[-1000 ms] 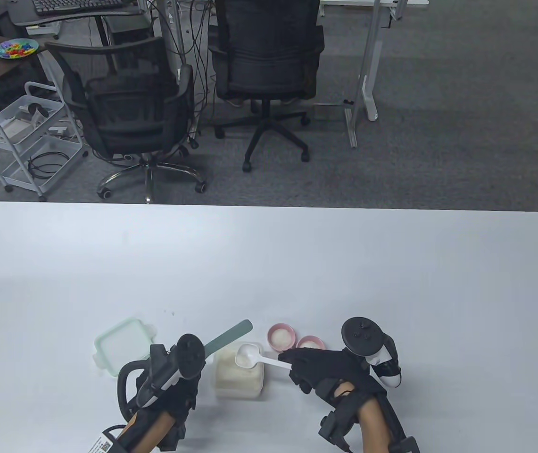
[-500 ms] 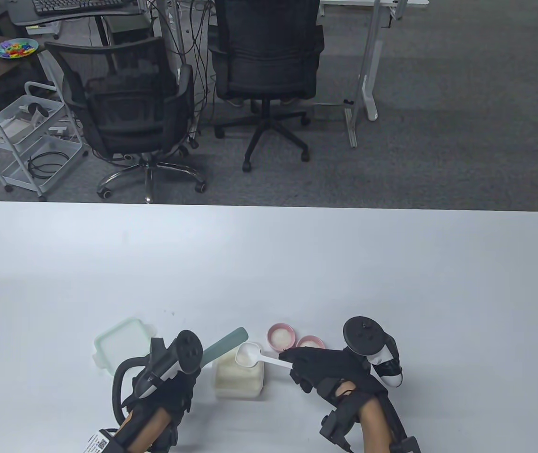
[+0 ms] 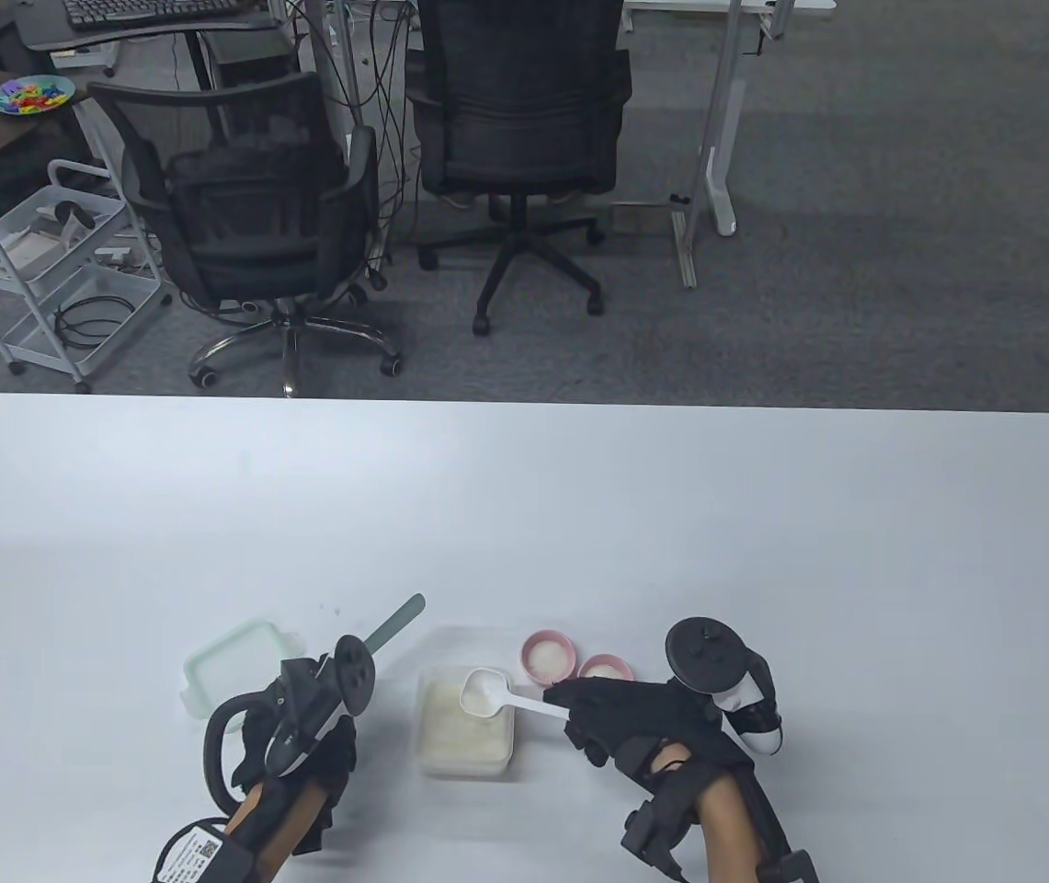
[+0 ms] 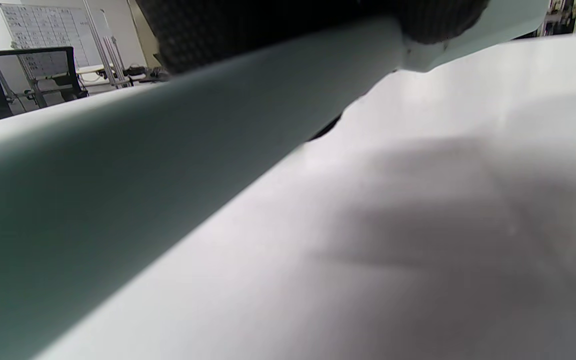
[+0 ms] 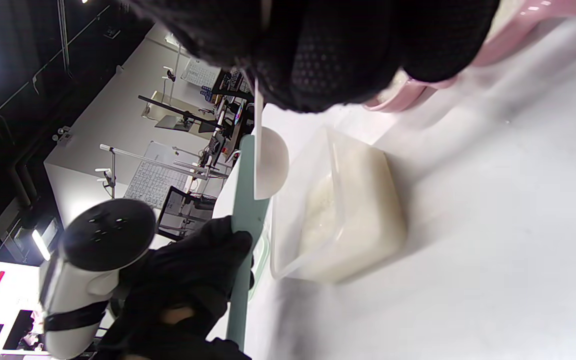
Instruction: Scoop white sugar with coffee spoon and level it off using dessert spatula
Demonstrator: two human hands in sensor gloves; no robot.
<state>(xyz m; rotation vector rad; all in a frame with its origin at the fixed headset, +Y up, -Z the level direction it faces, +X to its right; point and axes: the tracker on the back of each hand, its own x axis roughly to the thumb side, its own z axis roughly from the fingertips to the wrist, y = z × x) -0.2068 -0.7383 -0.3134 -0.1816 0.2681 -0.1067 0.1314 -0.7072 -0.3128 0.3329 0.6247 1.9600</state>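
While one clear tub (image 3: 467, 731) of sugar (image 3: 460, 727) is sitting on the desk (image 3: 579, 515), the right hand (image 3: 621, 722) is holding one white spoon (image 3: 487, 692) over it, beside two pink bowls (image 3: 549, 657). The left hand (image 3: 303, 736) is gripping one green spatula (image 3: 395, 623), near one lid (image 3: 234, 673).

Up close from the left wrist, its fingers (image 4: 268, 25) are clasping the spatula (image 4: 118, 175).

From the right wrist, those fingers (image 5: 328, 50) are pinching the spoon (image 5: 268, 160) over the tub (image 5: 338, 210).

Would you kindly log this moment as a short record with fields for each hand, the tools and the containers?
left hand: grips the dessert spatula, blade angled away, left of the sugar tub
right hand: holds the coffee spoon by its handle
spoon bowl: filled with sugar, over the sugar tub
tub lid: lying on the table, left of the tub
pink dishes: two, beside the tub, white contents
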